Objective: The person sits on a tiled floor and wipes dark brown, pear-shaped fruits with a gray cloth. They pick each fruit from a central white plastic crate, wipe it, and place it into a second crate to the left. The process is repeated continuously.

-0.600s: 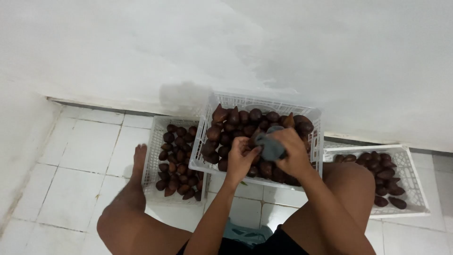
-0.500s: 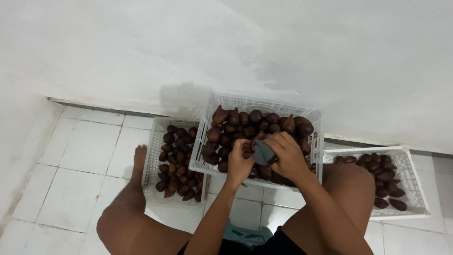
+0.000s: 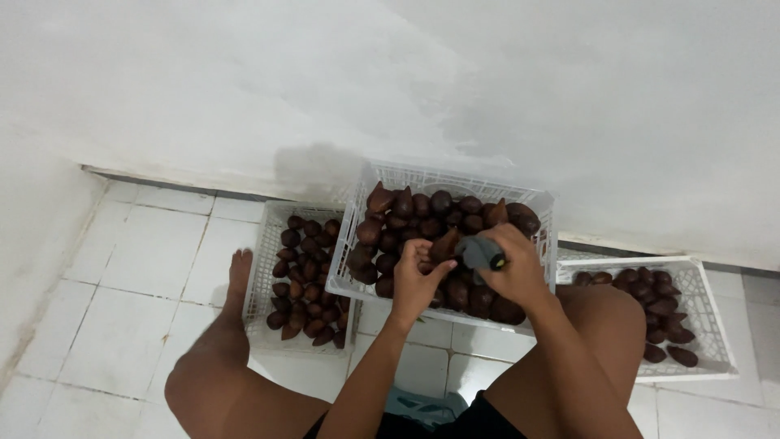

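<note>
A white plastic crate [image 3: 363, 213] heaped with several brown scaly fruits rests raised in front of me, between my knees. My left hand [image 3: 416, 281] grips one pointed brown fruit [image 3: 445, 244] over the crate's near side. Just to its right, my right hand [image 3: 512, 264] is closed around a grey brush-like tool [image 3: 478, 251] with a yellow and black end, held against that fruit.
A lower white crate [image 3: 262, 268] of brown fruits lies on the tiled floor at the left beside my foot [image 3: 238, 276]. Another white crate [image 3: 707, 325] with fewer fruits sits at the right past my knee. A white wall rises behind.
Both hands have shifted slightly, and the fruit in my left hand now points up against the grey tool. The crates have not moved.
</note>
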